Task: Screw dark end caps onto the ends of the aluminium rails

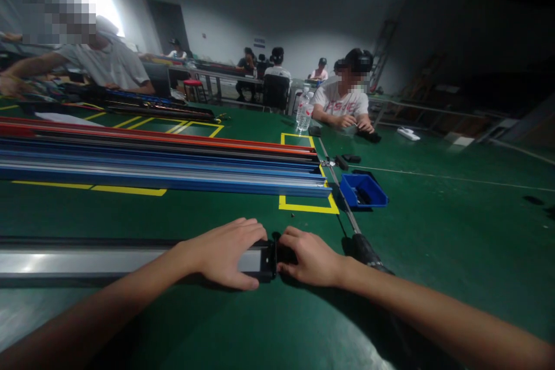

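Observation:
A long grey metal rail (87, 261) lies across the green table in front of me, its end near the middle. My left hand (225, 251) is wrapped over the rail's end, fingers closed on it. My right hand (310, 257) is pinched on a small black end piece (284, 254) at the rail's tip, thumb and fingers pressed on it. The two hands almost touch.
Several long blue, black and red rails (173, 162) lie stacked farther back. A blue bin (364, 191) sits to the right beside a thin rod and black-handled tool (366, 250). A water bottle (304, 110) and seated people are beyond; yellow tape marks the green table.

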{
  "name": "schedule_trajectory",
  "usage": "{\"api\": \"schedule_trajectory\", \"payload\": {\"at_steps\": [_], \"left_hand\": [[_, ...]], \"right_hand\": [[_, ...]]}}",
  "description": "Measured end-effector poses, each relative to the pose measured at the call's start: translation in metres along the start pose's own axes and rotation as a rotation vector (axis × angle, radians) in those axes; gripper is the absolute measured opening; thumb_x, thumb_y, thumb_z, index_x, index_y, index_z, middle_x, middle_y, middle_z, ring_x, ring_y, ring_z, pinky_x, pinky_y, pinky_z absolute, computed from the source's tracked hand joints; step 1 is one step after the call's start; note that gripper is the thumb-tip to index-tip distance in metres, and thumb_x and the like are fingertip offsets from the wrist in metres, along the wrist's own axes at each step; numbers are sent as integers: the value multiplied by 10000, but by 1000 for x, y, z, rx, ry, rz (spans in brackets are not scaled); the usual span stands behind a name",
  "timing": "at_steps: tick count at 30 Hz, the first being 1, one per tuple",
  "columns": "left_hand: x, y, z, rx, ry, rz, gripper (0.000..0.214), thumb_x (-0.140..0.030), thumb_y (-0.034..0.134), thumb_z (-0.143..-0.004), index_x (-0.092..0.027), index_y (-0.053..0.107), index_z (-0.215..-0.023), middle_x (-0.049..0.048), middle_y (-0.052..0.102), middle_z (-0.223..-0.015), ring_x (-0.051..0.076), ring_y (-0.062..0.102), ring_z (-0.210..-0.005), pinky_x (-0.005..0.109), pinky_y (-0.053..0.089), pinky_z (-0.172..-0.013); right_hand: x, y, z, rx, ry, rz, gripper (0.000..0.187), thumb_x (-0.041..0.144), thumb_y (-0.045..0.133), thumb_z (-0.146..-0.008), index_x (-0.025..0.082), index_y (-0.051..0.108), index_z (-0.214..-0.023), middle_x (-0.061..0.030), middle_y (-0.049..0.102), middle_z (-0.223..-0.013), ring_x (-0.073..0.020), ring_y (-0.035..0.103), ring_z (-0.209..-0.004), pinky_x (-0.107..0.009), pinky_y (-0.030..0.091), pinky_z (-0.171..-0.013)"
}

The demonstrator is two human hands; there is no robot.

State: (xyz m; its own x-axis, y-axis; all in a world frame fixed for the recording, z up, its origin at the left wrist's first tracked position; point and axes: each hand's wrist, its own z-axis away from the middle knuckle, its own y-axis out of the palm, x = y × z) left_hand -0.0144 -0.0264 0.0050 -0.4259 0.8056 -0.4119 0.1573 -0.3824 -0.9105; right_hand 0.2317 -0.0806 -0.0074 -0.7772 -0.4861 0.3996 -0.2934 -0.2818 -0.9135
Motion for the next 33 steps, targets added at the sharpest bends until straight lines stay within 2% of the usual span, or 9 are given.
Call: {"api": "schedule_trajectory", "payload": {"at_steps": [6, 9, 13, 17, 22, 28, 31, 33], "left_hand": [[1, -1, 1, -9, 27, 29, 715, -516, 793, -708, -217, 530, -1302, 74, 620, -1153, 290, 577, -1060, 428, 425, -988], [-4, -2, 0, -9, 36, -9, 707, -564, 768, -735, -222, 538, -1310, 89, 628, -1189, 307, 581, -1082, 441, 424, -989], [-19, 3, -4, -35, 26, -34, 718, -680, 721, -755, -225, 550, -1283, 88, 645, -1177, 309, 589, -1073, 446, 435, -952], [-29, 12, -11, -44, -23, -36, 617, -642, 758, -743, -219, 589, -1158, 72, 648, -1102, 299, 597, -1023, 445, 439, -902], [-27, 19, -13, -44, -108, 65, 458, -474, 788, -745, -225, 585, -1072, 42, 624, -1048, 261, 600, -981, 399, 459, -858], [-26, 18, -11, -53, -107, 109, 442, -436, 779, -741, -226, 571, -1069, 32, 608, -1043, 253, 600, -982, 391, 452, -854], [-27, 17, -12, -49, -115, 121, 420, -408, 768, -745, -224, 567, -1064, 30, 603, -1047, 247, 597, -979, 386, 450, -852], [-27, 16, -12, -43, -113, 129, 401, -391, 760, -749, -222, 568, -1057, 29, 601, -1045, 241, 594, -972, 380, 449, -844]], "right_hand": [[13, 1, 2, 41, 27, 37, 302, 374, 703, -873, 168, 630, -1081, -86, 634, -1059, -191, 630, -763, -288, 432, -617], [8, -9, 4, 69, 1, -58, 383, 412, 768, -834, 164, 630, -1091, -84, 643, -1049, -201, 625, -817, -290, 452, -662], [-4, -20, 10, 140, -27, -77, 561, 549, 849, -735, 148, 630, -1059, -68, 651, -956, -189, 591, -750, -280, 424, -611], [-10, -20, 9, 203, -118, -1, 413, 467, 860, -764, 149, 672, -949, -59, 657, -922, -178, 588, -740, -265, 388, -598], [-20, -20, 0, 261, -208, -137, 98, 228, 775, -876, 171, 696, -889, -10, 653, -848, -130, 586, -722, -227, 393, -625], [-33, -23, -8, 328, -199, -307, 166, 179, 840, -800, 168, 705, -896, 35, 636, -772, -98, 583, -667, -202, 393, -598], [-32, -35, -3, 358, -171, -295, 139, 163, 800, -834, 165, 719, -947, 15, 669, -820, -104, 596, -677, -215, 411, -608], [-30, -49, 8, 318, -142, -247, 87, 188, 751, -886, 167, 728, -967, -16, 689, -889, -125, 618, -737, -234, 440, -647]]}}
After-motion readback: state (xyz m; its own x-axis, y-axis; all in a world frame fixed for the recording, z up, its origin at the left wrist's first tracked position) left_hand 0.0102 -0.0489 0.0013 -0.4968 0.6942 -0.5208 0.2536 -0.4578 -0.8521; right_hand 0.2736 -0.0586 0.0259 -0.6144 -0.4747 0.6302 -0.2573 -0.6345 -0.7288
